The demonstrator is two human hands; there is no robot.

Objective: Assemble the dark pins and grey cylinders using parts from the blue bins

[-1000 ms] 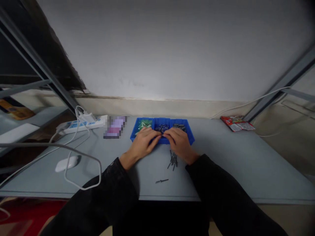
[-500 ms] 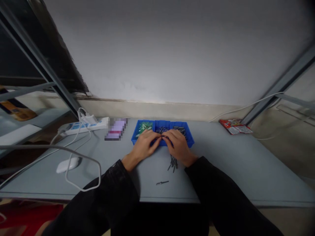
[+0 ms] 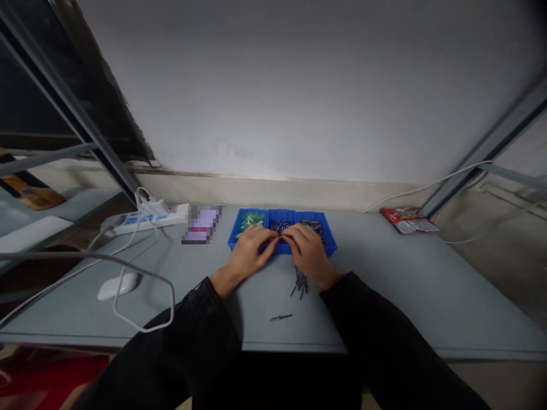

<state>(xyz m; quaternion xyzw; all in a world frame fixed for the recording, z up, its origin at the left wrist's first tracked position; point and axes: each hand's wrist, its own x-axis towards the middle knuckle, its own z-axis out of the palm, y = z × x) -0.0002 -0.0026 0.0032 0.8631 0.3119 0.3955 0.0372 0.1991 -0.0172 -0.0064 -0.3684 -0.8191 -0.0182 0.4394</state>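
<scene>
Behind the bare fingers (image 3: 296, 232), long black sleeves (image 3: 376, 324) end at the wrists (image 3: 223, 281), the left cuff (image 3: 207, 293) slightly creased.

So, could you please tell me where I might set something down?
Widest bare patch: between the red packet and right sleeve. Smaller: between the purple device and left sleeve. Crowded: around the blue bins and the cables.

I was in a makeshift work corner, in a home or a workshop, I couldn't tell: the grey desk (image 3: 384, 285) held a blue parts tray (image 3: 282, 215), with a scuffed wall (image 3: 273, 125) behind the tray, a power strip (image 3: 173, 216) left of it and a red packet (image 3: 408, 221) to its right.
</scene>
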